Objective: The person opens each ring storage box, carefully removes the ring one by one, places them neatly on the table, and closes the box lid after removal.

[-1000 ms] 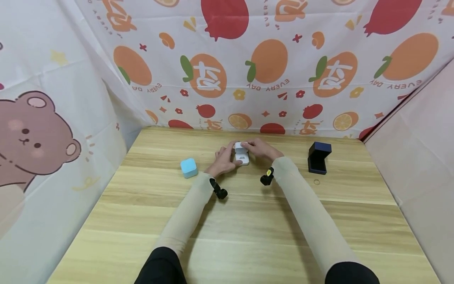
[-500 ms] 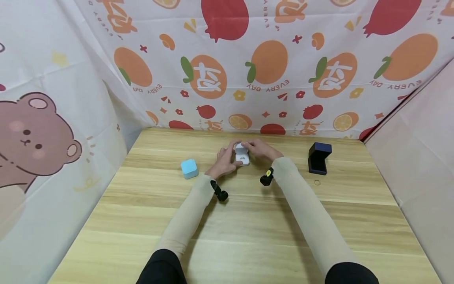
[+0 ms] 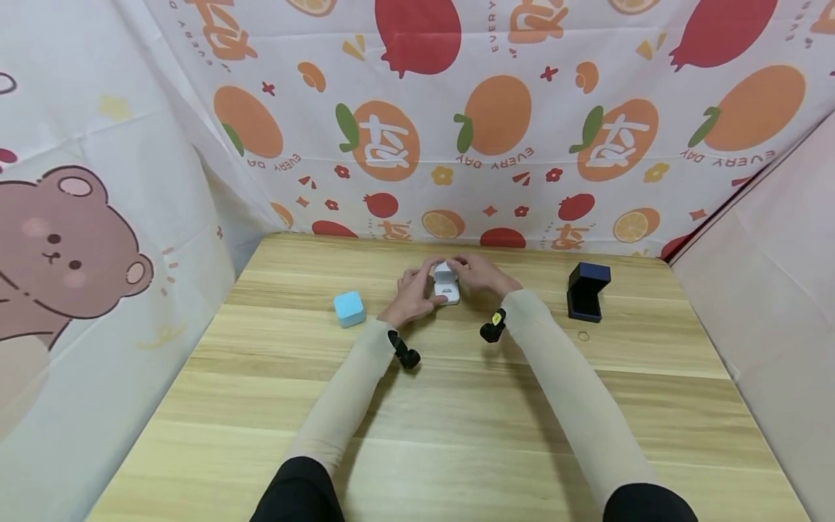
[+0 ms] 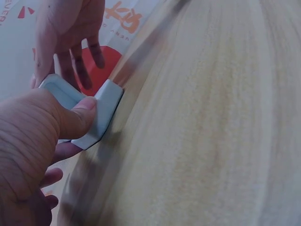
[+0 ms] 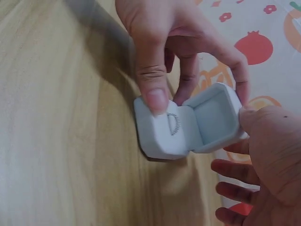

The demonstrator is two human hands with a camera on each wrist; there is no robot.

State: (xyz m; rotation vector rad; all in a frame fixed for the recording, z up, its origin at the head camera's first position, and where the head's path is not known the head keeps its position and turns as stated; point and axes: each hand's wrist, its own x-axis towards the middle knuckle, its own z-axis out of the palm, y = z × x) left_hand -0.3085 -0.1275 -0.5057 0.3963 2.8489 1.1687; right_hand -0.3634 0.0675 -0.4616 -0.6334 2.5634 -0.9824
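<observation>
Stretches left arm [image 3: 342,395] and right arm [image 3: 567,388] forward, angled inward; grips with left hand [image 3: 411,297] between thumb [image 5: 154,96] and fingers [image 5: 240,70]; pinches with right hand [image 3: 483,275], its other fingers [image 5: 237,172] loosely spread.

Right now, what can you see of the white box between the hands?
The white box is smooth and plastic-looking, with cut corners and a dark line along its bottom. Its hinged lid stands open; a ridged, silvery ring sits in the base. It's toward the far edge of the table, left hand gripping base and lid, right hand pinching the lid.
</observation>
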